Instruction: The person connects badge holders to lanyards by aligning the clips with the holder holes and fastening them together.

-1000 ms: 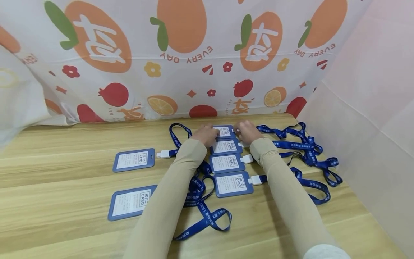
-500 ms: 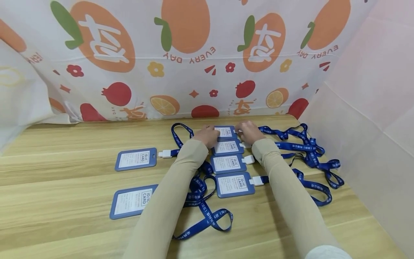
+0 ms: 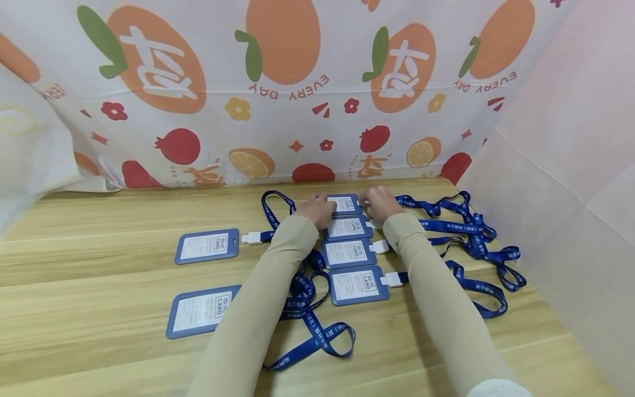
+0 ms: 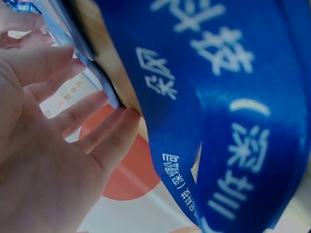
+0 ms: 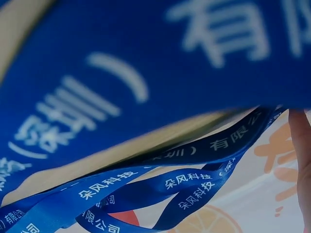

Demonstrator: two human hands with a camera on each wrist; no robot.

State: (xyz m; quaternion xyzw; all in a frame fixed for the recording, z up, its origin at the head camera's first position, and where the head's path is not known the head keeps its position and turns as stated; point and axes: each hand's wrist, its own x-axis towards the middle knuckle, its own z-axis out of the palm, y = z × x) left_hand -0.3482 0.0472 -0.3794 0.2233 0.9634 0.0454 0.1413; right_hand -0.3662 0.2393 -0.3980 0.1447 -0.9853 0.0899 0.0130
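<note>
Grip, head: L hand (image 3: 316,212) at L edge of far badge (image 3: 346,204), R hand (image 3: 381,203) at R end. 4 badges lined up on desk (image 3: 74,248), 2 others (image 3: 205,246) at left, prob. TBD. L wrist: fingers loosely extended, no pinch seen. R wrist: lanyard (image 5: 160,92) blocks, can't tell hold.

Bright head view; 2 hazier wrist views, nearest lanyard (image 5: 160,73) blurry.

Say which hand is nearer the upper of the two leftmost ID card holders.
Left. The left hand is right of that ID card holder, at the left end of the column's top holder; the right hand is farther right, at its right end.
</note>
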